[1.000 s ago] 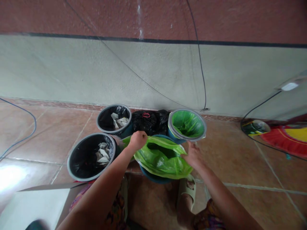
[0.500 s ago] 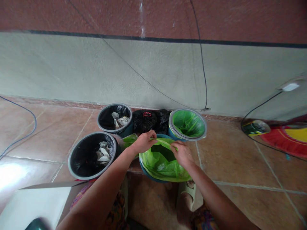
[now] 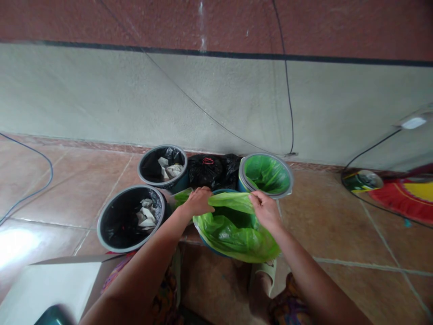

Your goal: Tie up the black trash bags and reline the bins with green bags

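The green bag (image 3: 237, 241) sits in the mouth of a blue bin (image 3: 214, 249) on the tiled floor, between the person's feet. Its mouth is partly open and the near edge hangs over the bin's rim.

The left hand (image 3: 200, 201) is nearly closed, fingers bent over the bag's far edge at its left end. The right hand (image 3: 266, 211) is partly closed, pinching the same edge between thumb and fingers at the right. The edge runs as a raised band between both hands.

Behind the bin, near the wall (image 3: 169, 108), a black bag (image 3: 204, 175) stands fastened with a red tie (image 3: 208, 161). To its right is a bin with a green liner (image 3: 265, 174). To its left is a bin with a black liner (image 3: 149, 169), holding crumpled paper (image 3: 164, 168). A larger black-lined bin (image 3: 99, 229), nearer the person, also holds paper.

A pale sandal (image 3: 269, 269) is visible just below the bag, at the right.
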